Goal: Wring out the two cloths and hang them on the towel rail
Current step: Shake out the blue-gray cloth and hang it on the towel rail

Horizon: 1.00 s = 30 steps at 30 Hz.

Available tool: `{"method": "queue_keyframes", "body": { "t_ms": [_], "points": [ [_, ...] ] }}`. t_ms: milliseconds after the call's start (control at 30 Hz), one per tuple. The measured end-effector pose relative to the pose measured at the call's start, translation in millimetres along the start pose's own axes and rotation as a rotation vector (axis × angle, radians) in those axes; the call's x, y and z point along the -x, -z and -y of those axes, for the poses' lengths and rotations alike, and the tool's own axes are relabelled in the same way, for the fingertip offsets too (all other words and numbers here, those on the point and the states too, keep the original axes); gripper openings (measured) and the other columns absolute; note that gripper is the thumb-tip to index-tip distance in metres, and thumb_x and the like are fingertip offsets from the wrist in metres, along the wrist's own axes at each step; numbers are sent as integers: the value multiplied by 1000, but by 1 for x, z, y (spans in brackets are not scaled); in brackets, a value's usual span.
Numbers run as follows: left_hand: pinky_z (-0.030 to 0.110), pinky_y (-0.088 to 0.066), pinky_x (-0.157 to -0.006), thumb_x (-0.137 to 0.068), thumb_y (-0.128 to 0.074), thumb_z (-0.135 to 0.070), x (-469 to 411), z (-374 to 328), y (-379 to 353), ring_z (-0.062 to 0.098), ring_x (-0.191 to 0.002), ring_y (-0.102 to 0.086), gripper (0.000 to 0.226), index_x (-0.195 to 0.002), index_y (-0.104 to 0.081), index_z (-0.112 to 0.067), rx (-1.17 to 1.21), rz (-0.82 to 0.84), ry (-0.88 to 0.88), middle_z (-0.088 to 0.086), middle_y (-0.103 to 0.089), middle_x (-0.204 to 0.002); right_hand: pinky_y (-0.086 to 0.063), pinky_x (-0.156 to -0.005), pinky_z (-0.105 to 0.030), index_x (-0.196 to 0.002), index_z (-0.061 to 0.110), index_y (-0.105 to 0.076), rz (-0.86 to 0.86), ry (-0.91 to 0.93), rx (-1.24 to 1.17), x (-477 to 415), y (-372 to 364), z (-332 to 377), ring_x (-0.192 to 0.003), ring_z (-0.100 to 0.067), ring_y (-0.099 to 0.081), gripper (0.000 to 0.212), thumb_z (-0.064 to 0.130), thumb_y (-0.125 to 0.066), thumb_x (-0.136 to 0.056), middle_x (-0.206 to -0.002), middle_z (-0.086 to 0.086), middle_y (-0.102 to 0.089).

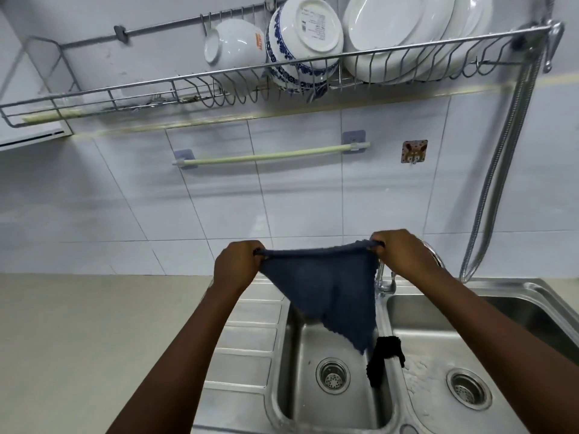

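Note:
A dark blue cloth hangs spread out above the left sink basin. My left hand grips its left top corner and my right hand grips its right top corner, so the top edge is pulled taut between them. A second, black cloth lies draped over the divider between the two basins. The pale green towel rail is fixed to the tiled wall above and behind my hands, with nothing on it.
A double steel sink has a drainboard on its left and a beige counter beyond. The faucet stands behind the cloth. A wire dish rack with bowls and plates hangs above the rail. A metal hose runs down the right wall.

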<state>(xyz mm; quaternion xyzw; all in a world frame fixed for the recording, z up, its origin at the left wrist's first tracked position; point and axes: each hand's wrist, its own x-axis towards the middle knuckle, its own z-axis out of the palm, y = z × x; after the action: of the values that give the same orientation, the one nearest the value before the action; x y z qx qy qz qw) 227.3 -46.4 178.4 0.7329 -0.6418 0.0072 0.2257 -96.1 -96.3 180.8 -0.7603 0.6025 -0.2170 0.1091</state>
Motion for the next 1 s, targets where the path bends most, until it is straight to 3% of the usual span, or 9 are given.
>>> {"method": "queue_keyframes", "body": {
  "t_ms": [133, 333, 500, 600, 667, 733, 800, 900, 1000],
  "points": [
    [30, -50, -63, -87, -53, -30, -5, 13, 7, 17, -70, -61, 14, -80, -65, -28, 51, -87, 0, -7, -67, -74, -50, -61, -36, -77, 25, -62, -35, 27, -15, -5, -1, 4, -62, -21, -59, 16, 21, -50, -86, -69, 0, -64],
    [30, -45, -56, -91, -48, -35, -29, 40, 29, 17, -66, -59, 21, -75, -56, -24, 1, -131, -20, -5, -62, -68, -48, -62, -34, -83, 24, -60, -48, 100, 64, -36, 2, 28, -70, -25, -59, 18, 24, -44, -92, -78, -5, -64],
    [27, -38, -51, -94, -41, -32, -58, 58, 55, 21, -64, -60, 24, -76, -54, -23, -27, -88, 35, -3, -59, -60, -44, -57, -32, -82, 22, -59, -102, 149, 7, -68, 10, 61, -66, -23, -57, 20, 22, -42, -93, -74, -2, -64],
    [35, -49, -60, -88, -47, -20, -87, 65, 74, 25, -65, -65, 17, -77, -58, -22, 231, -53, 95, 4, -64, -61, -46, -55, -34, -80, 17, -58, -113, 144, -107, -95, 19, 87, -66, -26, -59, 22, 20, -40, -93, -66, 1, -60],
    [39, -54, -69, -86, -50, -12, -110, 64, 89, 29, -69, -67, 15, -89, -64, -19, 434, -56, 124, 10, -67, -68, -52, -58, -38, -79, 17, -58, -106, 150, -210, -116, 26, 104, -61, -25, -60, 23, 19, -39, -94, -62, 1, -60],
    [32, -56, -62, -91, -50, -9, -134, 60, 104, 26, -65, -68, 18, -104, -62, -12, 701, -40, 208, 15, -68, -72, -52, -56, -36, -82, 18, -57, -104, 146, -353, -137, 32, 121, -51, -25, -59, 21, 14, -40, -94, -61, -7, -62],
    [24, -56, -52, -97, -47, -10, -155, 56, 118, 21, -59, -70, 18, -111, -58, -10, 1017, 29, 294, 17, -70, -79, -51, -53, -33, -92, 16, -53, -82, 47, -666, -160, 38, 139, -51, -24, -55, 15, 4, -44, -92, -65, -14, -60],
    [31, -59, -79, -96, -50, -5, -191, 62, 129, 28, -92, -71, 19, -114, -55, -9, 1208, 46, 305, 19, -70, -104, -53, -56, -31, -91, 17, -47, -50, -72, -1014, -194, 46, 161, -59, -23, -56, 19, -2, -43, -92, -75, -17, -58],
    [40, -52, -94, -98, -47, -6, -224, 66, 130, 31, -110, -62, 23, -121, -50, -7, 1350, -29, 240, 18, -64, -117, -48, -68, -32, -86, 17, -57, -61, 5, -956, -227, 47, 171, -80, -30, -62, 24, -2, -44, -92, -93, -23, -66]
  ]
}}
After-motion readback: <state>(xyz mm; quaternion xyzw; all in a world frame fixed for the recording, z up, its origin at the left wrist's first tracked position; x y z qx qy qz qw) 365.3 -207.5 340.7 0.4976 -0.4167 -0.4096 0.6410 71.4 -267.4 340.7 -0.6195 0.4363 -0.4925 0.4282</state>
